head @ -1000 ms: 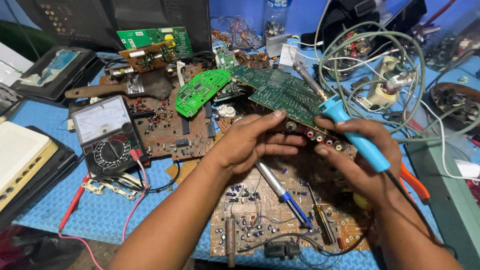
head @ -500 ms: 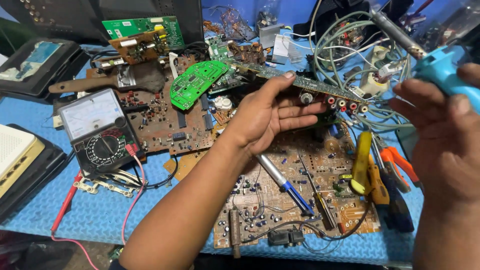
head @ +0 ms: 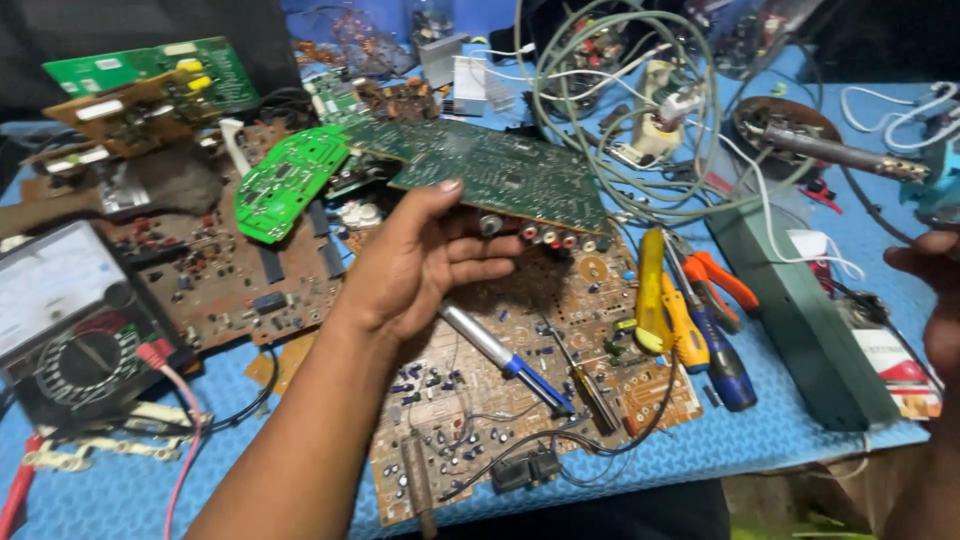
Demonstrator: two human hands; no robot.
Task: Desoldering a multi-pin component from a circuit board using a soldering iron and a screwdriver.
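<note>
A dark green circuit board [head: 500, 170] is held lifted over the bench [head: 780, 420] centre, pinched by the left hand [head: 420, 260]. The right hand [head: 935, 290], far right by the soldering iron [head: 850, 155], shows a grip that cannot be told. Inspection seems underway; next, a steady iron approach is called for.

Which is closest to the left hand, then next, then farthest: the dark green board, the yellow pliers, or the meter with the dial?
From the left hand, in the head view:
1. Dark green circuit board: held in the hand, just above it.
2. Yellow-handled pliers: to the hand's right, lying on the brown board.
3. Dial meter: far to the left edge.
</note>
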